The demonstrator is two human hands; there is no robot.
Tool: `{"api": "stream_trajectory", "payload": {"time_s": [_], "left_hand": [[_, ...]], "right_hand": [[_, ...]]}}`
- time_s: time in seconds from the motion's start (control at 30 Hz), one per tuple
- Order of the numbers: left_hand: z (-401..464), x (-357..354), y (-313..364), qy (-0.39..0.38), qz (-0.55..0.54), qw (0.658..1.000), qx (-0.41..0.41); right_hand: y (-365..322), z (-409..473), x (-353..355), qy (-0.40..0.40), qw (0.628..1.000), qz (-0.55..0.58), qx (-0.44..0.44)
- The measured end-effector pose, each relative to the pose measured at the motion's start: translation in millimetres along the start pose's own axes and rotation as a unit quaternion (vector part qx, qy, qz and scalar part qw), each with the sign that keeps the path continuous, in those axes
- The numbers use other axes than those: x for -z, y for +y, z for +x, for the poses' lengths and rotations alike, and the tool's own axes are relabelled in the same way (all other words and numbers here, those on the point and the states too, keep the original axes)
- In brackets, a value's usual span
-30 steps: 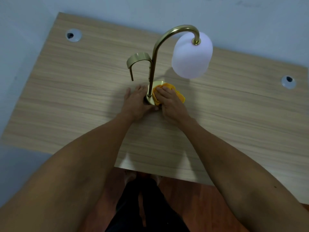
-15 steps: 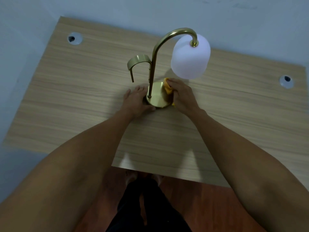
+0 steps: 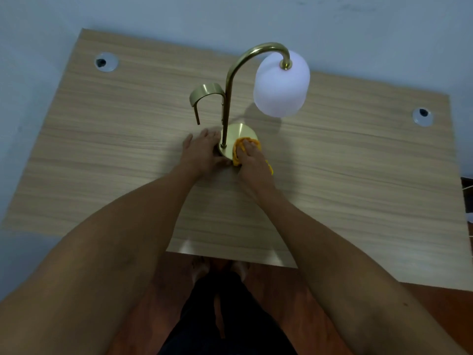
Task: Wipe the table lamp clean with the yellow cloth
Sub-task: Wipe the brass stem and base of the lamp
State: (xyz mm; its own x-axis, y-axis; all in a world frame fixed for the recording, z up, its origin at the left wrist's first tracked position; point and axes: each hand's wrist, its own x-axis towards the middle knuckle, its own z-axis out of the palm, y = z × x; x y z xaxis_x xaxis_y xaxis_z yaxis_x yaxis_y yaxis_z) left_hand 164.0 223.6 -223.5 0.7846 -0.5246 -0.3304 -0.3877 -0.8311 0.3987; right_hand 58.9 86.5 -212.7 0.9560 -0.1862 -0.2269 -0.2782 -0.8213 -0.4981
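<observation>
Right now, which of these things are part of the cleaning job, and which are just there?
Part of the job:
table lamp
its round base
yellow cloth
right hand, pressing the cloth
left hand, steadying the base

Just there:
wooden table
two cable holes

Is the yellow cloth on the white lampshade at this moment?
No, the right hand presses the yellow cloth on the brass base, well below the lampshade.

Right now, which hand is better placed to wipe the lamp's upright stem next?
The right hand: it already presses the yellow cloth on the base beside the stem. The left hand steadies the base.
</observation>
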Motion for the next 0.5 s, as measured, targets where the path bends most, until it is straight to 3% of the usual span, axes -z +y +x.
{"api": "stream_trajectory", "payload": {"time_s": [0.1, 0.13, 0.2, 0.27, 0.37, 0.5], "left_hand": [[2, 12, -1, -0.039, 0.030, 0.999, -0.003], [1, 16, -1, -0.061, 0.042, 0.997, -0.007], [-2, 23, -3, -0.088, 0.054, 0.995, -0.013], [-9, 27, -5, -0.077, 0.044, 0.996, -0.002], [-16, 27, -11, -0.038, 0.027, 0.999, 0.022], [-18, 26, -14, -0.022, -0.005, 0.999, 0.025]], "right_hand": [[-13, -8, 7, -0.040, 0.998, 0.044, -0.021], [-19, -11, 10, -0.059, 0.992, 0.109, -0.028], [-28, -14, 18, -0.070, 0.940, 0.323, -0.084], [-26, -16, 31, -0.079, 0.877, 0.452, -0.142], [-10, -15, 54, 0.013, 0.852, 0.484, -0.198], [12, 1, 66, 0.175, 0.857, 0.434, -0.216]]}}
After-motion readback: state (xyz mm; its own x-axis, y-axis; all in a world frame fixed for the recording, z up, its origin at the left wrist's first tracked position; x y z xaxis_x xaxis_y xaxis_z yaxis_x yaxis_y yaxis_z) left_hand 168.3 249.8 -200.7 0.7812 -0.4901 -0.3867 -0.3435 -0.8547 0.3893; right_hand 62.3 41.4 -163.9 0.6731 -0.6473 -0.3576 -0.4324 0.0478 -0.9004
